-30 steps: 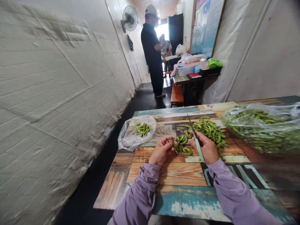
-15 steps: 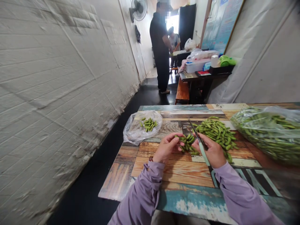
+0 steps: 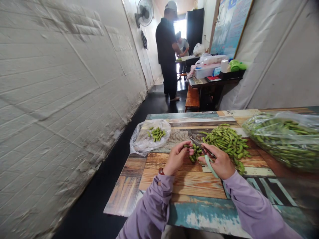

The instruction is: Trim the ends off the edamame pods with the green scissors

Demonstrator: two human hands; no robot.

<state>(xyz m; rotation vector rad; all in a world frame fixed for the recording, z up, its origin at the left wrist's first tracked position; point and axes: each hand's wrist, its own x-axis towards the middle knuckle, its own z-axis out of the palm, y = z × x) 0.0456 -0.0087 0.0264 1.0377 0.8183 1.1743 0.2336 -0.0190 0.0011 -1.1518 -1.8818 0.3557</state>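
The left hand (image 3: 176,157) has thumb and fingertips pinched together on what looks like one green pod (image 3: 186,146), partly hidden by the fingers; the right hand (image 3: 221,161) is closed around the pale green handle of a pair of scissors (image 3: 198,145). Taking the two hands as the centre of a clock, with twelve straight ahead, the blades point toward ten, at the pinched pod; whether they touch it cannot be told. The left fingers seem curled to leave the pod's end reachable, and the right grip appears to keep the blades free of the knuckles. Between the hands, a small pile (image 3: 194,154) of pods lies on the wood-patterned table (image 3: 196,187), right under the scissors and partly in their way. At one o'clock, just beyond the right hand, spreads a larger heap (image 3: 226,141), probably placed for easy reach. At two, a bulging clear bag (image 3: 284,139) of pods crowds that side. At ten, a few pods (image 3: 157,134) rest on a flattened plastic bag (image 3: 139,142), which perhaps keeps them separate. Past the table, toward twelve, stand an orange bench (image 3: 192,97), a side table (image 3: 196,83) carrying a plastic tub (image 3: 205,71), and a person in dark clothes (image 3: 166,43), with another person (image 3: 184,46) farther back.
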